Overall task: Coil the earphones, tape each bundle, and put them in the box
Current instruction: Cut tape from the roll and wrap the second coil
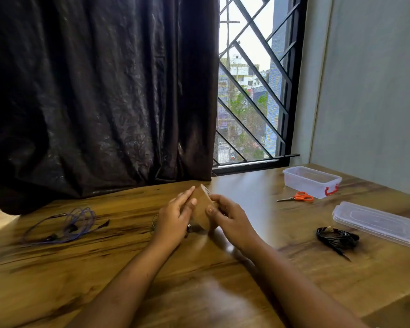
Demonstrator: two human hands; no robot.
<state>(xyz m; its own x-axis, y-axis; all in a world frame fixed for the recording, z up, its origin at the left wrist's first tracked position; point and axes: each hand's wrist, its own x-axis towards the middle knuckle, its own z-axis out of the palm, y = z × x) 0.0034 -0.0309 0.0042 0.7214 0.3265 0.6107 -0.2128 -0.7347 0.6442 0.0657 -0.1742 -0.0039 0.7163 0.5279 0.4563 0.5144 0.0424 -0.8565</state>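
Note:
A brown roll of tape (202, 207) is held upright above the table's middle between both hands. My left hand (174, 217) lies against its left face with straight fingers. My right hand (227, 217) grips its right edge with curled fingers. Beneath my hands a dark earphone (154, 224) peeks out, mostly hidden. Loose purple earphones (66, 224) lie uncoiled at the left. A coiled black earphone bundle (336, 237) rests at the right. The clear plastic box (311, 181) with a red clasp stands open at the back right.
Orange-handled scissors (298, 197) lie in front of the box. The box's clear lid (379, 223) lies at the far right. A dark curtain (100, 95) hangs onto the wooden table's (211, 292) back edge; a barred window and a wall close the back and right.

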